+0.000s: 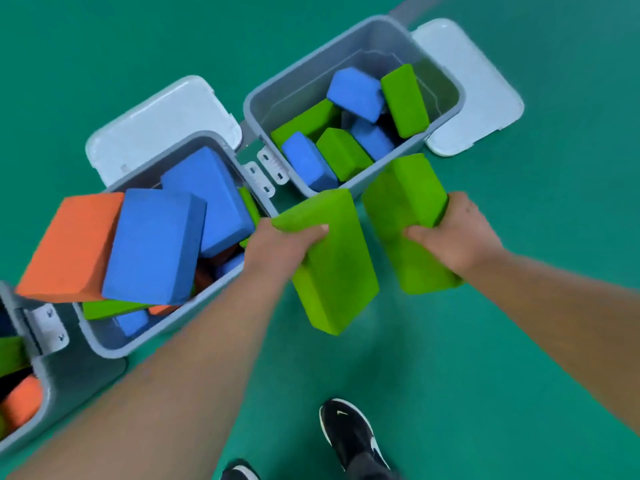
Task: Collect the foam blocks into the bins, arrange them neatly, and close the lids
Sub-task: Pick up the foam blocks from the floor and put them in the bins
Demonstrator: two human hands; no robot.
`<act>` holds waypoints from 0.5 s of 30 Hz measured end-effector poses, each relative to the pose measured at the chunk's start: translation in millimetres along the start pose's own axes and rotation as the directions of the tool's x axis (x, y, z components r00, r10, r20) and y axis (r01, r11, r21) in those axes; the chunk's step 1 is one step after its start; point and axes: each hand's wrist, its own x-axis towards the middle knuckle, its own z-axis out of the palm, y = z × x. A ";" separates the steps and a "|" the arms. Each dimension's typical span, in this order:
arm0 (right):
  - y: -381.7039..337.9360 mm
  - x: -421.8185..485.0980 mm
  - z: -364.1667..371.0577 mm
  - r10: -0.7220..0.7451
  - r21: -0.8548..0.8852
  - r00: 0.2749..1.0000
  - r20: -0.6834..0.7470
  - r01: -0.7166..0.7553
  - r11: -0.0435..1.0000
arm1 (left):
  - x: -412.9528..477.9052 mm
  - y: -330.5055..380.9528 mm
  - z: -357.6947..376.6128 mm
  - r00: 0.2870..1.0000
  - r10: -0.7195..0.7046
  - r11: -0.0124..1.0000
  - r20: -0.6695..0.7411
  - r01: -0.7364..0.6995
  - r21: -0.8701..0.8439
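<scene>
Left hand: holds a green rectangular foam block, long axis pointing ahead.
Right hand: grips a second green foam block (this one is farther forward).
Open grey plastic bin: just ahead, near rim beside the right hand's block.

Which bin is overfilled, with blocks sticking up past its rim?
The middle bin, beside the left hand: its orange block and blue blocks overhang the rim. In the far bin blocks sit below the rim.
</scene>
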 end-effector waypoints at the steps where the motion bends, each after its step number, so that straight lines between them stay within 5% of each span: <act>1: -8.7 8.8 -11.1 -0.005 0.061 0.999 -0.038 0.008 0.998 | 7.5 20.6 -5.0 1.000 0.014 0.999 -0.012 -0.014 -0.030; 4: -41.7 34.0 -45.0 -0.022 0.236 0.985 -0.169 0.062 0.970 | 31.9 84.5 -20.7 0.996 0.079 0.988 -0.050 -0.085 -0.129; 8: -94.5 62.3 -77.2 -0.143 0.260 0.941 -0.306 0.227 0.939 | 44.3 152.3 -31.2 0.977 0.126 0.963 -0.171 -0.162 -0.213; 12: -111.8 66.4 -65.6 -0.163 0.213 0.968 -0.189 0.202 0.956 | 31.0 139.5 -11.8 0.977 0.208 0.976 -0.041 -0.210 -0.064; 15: -91.1 48.5 -22.6 -0.181 0.037 0.982 -0.055 0.183 0.982 | 28.6 77.7 4.9 0.988 0.110 0.988 0.106 -0.120 0.092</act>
